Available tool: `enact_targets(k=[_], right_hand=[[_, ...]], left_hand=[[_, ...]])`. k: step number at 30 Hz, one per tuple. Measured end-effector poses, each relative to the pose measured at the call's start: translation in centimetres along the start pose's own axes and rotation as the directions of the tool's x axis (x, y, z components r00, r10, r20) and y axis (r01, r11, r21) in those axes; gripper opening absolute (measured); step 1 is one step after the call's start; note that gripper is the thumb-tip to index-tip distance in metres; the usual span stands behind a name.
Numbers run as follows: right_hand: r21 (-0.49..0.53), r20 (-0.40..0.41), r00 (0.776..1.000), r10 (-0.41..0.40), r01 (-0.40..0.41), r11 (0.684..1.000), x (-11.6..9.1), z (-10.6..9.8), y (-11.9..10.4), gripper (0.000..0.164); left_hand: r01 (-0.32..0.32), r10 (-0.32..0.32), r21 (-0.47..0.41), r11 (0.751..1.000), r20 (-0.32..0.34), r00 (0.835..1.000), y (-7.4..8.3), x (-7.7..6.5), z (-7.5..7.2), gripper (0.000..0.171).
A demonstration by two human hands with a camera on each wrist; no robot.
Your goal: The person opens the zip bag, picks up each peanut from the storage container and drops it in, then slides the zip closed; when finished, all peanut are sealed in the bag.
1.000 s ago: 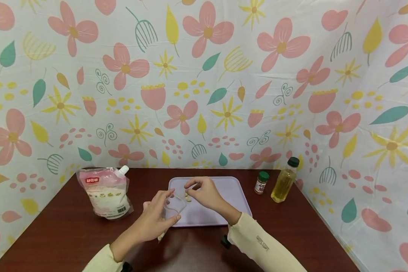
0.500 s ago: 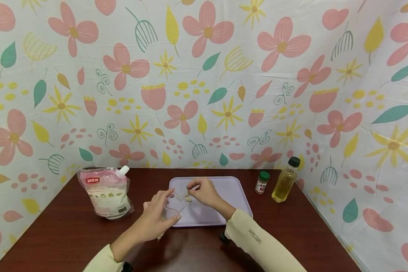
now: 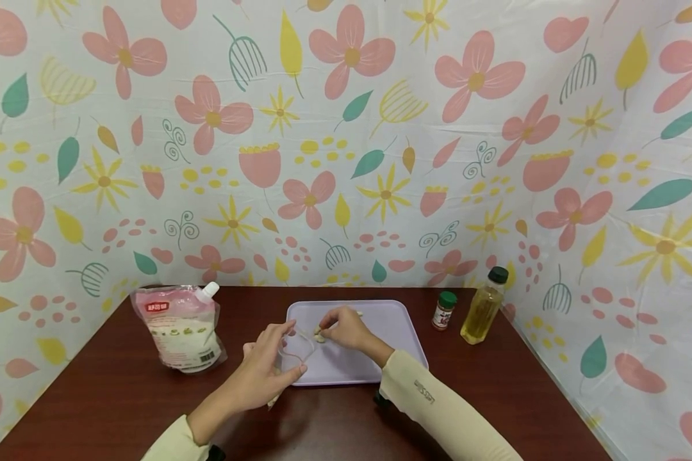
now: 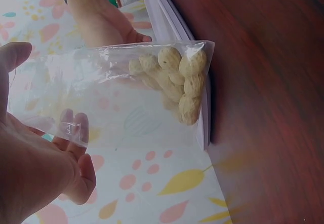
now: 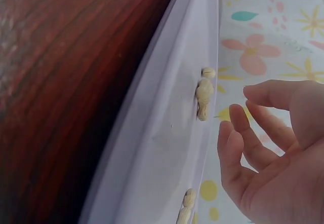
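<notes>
My left hand (image 3: 259, 371) holds a clear plastic bag (image 3: 297, 349) by its mouth, spread between thumb and fingers. Several unshelled peanuts (image 4: 185, 79) lie bunched in the bag's bottom corner, seen in the left wrist view. Over the lilac tray (image 3: 380, 371) my right hand (image 3: 348, 328) reaches in, fingertips close to a few loose peanuts (image 3: 320, 337). In the right wrist view its thumb and fingers are bent and apart, with nothing visible between them. Another peanut (image 5: 187, 206) lies farther along the tray; in the head view it shows just past the right hand.
A pink-and-white spouted pouch (image 3: 179, 330) stands at the left of the dark red table (image 3: 334, 429). To the tray's right are a green-capped spice jar (image 3: 443, 310) and a bottle of yellow oil (image 3: 483, 307). A patterned curtain (image 3: 346, 160) encloses the back and sides.
My right hand has moved slightly down toward the loose peanuts, uncovering a peanut farther back on the tray. The left hand and bag have stayed about where they were.
</notes>
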State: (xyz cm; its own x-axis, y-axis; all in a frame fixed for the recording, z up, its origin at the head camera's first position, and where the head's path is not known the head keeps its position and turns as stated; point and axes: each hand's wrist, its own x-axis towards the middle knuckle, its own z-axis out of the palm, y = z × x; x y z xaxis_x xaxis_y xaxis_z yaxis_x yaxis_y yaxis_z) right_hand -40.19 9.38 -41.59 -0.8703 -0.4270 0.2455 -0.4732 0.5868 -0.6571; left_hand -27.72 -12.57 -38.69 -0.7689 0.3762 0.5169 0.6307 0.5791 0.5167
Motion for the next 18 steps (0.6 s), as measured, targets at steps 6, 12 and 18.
enact_targets(k=[6, 12, 18], right_hand=[[-0.002, 0.09, 0.996, 0.024, -0.024, 1.0, 0.04, 0.32, 0.14, 0.006], [-0.034, 0.133, 0.99, 0.044, -0.039, 0.999, 0.11, 0.65, 0.4, 0.008], [-0.071, 0.12, 0.991, 0.065, -0.057, 0.996, 0.42, 0.88, 0.49, 0.008]], left_hand=[[0.001, -0.001, 0.0, 1.0, -0.004, 1.0, -0.2, -0.18, 0.06, 0.076], [0.002, -0.002, 0.006, 1.0, -0.002, 1.0, -0.31, -0.21, 0.03, 0.075], [0.013, -0.013, 0.003, 1.0, 0.011, 1.0, -0.43, -0.25, -0.12, 0.075]])
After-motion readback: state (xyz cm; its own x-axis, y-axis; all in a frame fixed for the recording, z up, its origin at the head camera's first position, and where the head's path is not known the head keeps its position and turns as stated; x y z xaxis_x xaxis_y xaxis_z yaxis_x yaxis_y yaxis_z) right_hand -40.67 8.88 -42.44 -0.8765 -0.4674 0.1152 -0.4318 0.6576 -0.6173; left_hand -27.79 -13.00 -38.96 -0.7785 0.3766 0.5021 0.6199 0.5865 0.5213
